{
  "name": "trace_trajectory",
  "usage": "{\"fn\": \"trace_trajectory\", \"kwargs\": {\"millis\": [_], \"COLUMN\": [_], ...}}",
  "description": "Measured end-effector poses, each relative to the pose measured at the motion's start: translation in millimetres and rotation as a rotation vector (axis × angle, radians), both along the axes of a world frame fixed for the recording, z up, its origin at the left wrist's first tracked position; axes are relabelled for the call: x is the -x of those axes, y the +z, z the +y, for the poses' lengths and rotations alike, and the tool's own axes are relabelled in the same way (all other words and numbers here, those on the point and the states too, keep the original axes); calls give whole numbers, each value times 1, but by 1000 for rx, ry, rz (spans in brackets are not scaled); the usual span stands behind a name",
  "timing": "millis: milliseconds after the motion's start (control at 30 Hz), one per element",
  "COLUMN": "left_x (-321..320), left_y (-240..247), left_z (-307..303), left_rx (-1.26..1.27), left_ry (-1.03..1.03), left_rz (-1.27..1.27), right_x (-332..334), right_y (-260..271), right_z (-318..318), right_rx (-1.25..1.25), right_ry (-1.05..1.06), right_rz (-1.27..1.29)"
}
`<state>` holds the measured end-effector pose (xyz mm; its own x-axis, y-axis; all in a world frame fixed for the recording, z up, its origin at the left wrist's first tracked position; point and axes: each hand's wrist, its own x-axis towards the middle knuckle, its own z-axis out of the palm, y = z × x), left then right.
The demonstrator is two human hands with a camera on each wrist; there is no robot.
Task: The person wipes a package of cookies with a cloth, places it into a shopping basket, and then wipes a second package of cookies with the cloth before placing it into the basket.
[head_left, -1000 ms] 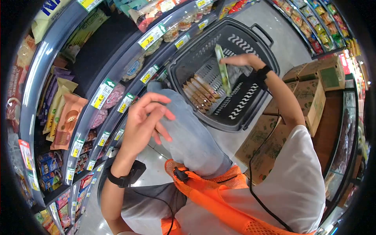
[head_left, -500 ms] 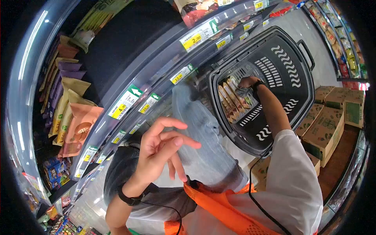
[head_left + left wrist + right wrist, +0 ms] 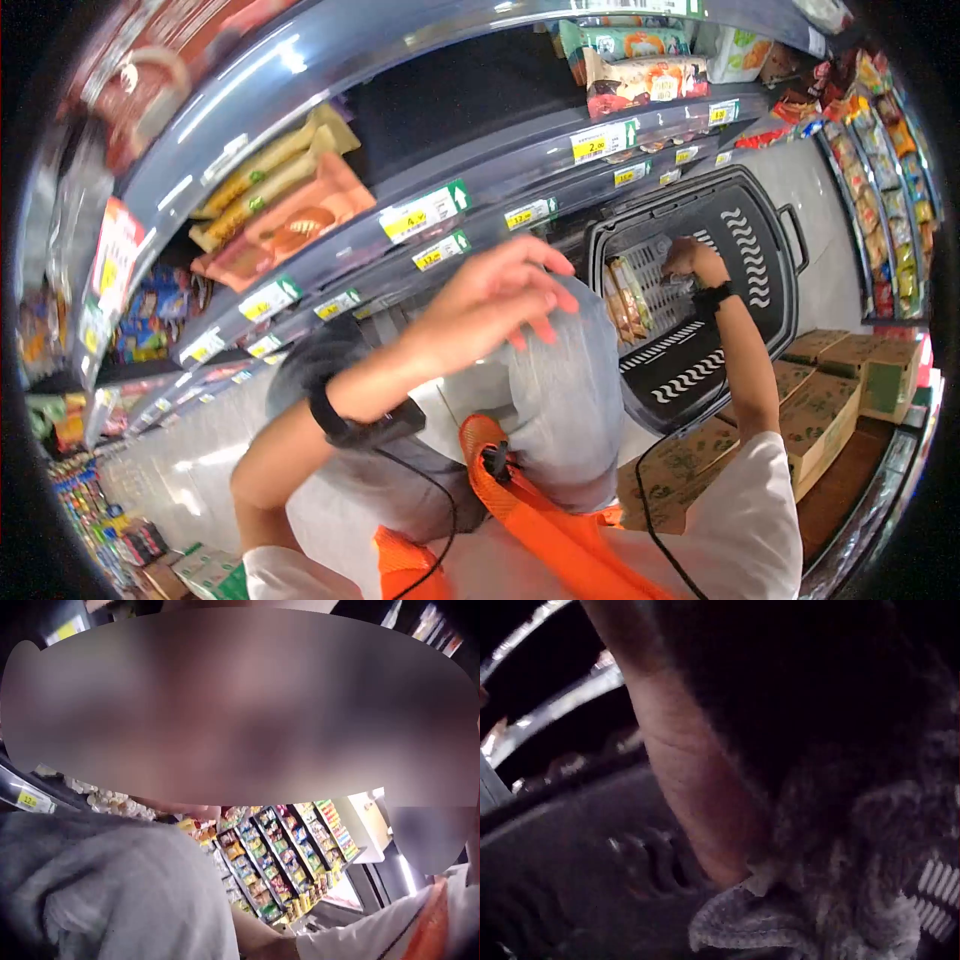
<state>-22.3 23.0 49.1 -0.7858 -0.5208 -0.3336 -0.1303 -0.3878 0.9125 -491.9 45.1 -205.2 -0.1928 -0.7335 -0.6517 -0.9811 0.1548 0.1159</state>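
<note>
My right hand [image 3: 695, 260] reaches down into a black shopping basket [image 3: 745, 255] in the head view. A grey, fuzzy, fabric-like thing [image 3: 810, 915] lies right at its fingers in the right wrist view. The fingertips are hidden there, so I cannot tell whether they hold it. Several snack packs [image 3: 628, 300] stand side by side at the basket's left end, close to that hand. My left hand [image 3: 510, 295] hovers over the bent knee in jeans, fingers loosely bent and holding nothing. Much of the left wrist view is blurred out.
Tiered shelves [image 3: 480, 165] with price tags run along the left and back, carrying orange and yellow snack bags [image 3: 300, 215]. Cardboard boxes [image 3: 820, 415] are stacked at the right. Another snack rack [image 3: 880, 190] stands at the far right. A black cable [image 3: 645, 500] hangs near the right arm.
The right hand brought a green pack down into the basket and let it go beside the other packs. The head view swung leftward; the left hand moved over the knee.
</note>
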Motion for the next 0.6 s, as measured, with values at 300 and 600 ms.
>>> {"fn": "trace_trajectory", "kwargs": {"millis": [300,600], "left_x": [-51,-97], "left_y": [18,-22], "left_z": [-27,-17], "left_rx": [-3,-13], "left_ry": [362,651], "left_rz": [120,162], "right_x": [-277,-363], "right_y": [352,283], "right_z": [-5,-221], "right_rx": [851,1193], "right_ry": [349,717], "right_rz": [77,-184]}}
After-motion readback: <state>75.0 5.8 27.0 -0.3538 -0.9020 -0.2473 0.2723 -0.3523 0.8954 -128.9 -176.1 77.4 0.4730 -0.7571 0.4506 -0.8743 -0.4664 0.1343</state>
